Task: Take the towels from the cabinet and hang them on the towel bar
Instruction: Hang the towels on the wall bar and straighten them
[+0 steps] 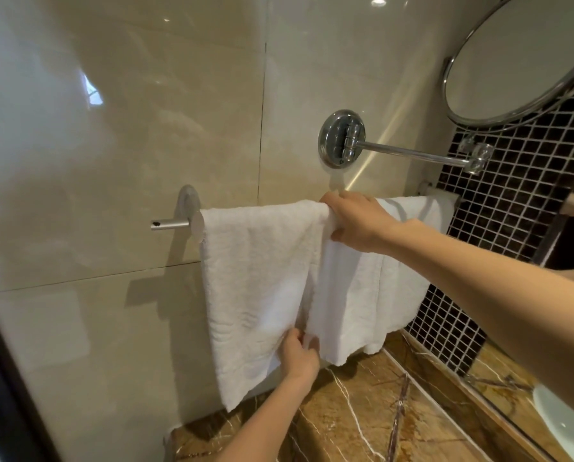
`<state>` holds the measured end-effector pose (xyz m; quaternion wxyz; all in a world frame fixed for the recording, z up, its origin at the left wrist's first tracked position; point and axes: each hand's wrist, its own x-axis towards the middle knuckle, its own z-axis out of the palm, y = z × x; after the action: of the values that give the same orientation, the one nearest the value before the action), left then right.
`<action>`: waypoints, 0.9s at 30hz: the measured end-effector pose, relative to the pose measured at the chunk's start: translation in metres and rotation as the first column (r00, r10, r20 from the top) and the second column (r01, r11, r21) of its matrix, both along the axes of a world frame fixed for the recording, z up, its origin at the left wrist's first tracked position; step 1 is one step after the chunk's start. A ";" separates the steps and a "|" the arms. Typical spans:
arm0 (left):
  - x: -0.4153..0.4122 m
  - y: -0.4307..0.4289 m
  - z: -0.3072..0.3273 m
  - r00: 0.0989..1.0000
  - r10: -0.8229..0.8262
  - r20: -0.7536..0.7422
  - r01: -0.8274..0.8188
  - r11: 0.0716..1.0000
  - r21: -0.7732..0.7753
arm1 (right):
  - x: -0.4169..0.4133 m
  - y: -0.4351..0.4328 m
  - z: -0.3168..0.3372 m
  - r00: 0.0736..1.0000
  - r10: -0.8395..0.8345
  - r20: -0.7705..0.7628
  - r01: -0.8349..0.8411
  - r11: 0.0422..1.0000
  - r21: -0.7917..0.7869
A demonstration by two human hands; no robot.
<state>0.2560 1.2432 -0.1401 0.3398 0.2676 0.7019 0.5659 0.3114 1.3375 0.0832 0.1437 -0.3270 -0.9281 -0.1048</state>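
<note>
Pinching the inner lower edge of left towel [262,278]: left hand [299,356]. Right hand [355,221] grips right towel [379,278] atop towel bar [170,224]. Both are hung. Likely the straightening step; next move is levelling the hems, then letting go.

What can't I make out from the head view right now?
Bar: head view, towels cover all but its left end.
Seam between towels: right hand and left hand cover it; which towel each grip holds is unclear.
Cabinet: outside the frame.
Sink: cut off by the right edge.
</note>
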 end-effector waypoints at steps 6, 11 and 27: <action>-0.001 -0.010 -0.002 0.983 0.143 -0.119 -0.139 0.989 0.041 | 0.001 0.001 -0.003 0.999 0.013 -0.032 -0.013 1.000 0.005; -0.009 -0.011 -0.004 0.971 0.173 -0.162 -0.162 0.984 0.077 | 0.003 -0.002 0.000 1.000 0.023 -0.017 -0.023 1.000 -0.021; -0.009 -0.001 -0.001 0.978 0.095 -0.187 -0.100 0.995 -0.023 | 0.008 0.003 -0.001 1.000 0.012 -0.027 -0.013 1.000 -0.014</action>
<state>0.2469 1.2421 -0.1416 0.2491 0.2789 0.7518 0.5432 0.3190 1.3403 0.0826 0.1545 -0.3235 -0.9289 -0.0931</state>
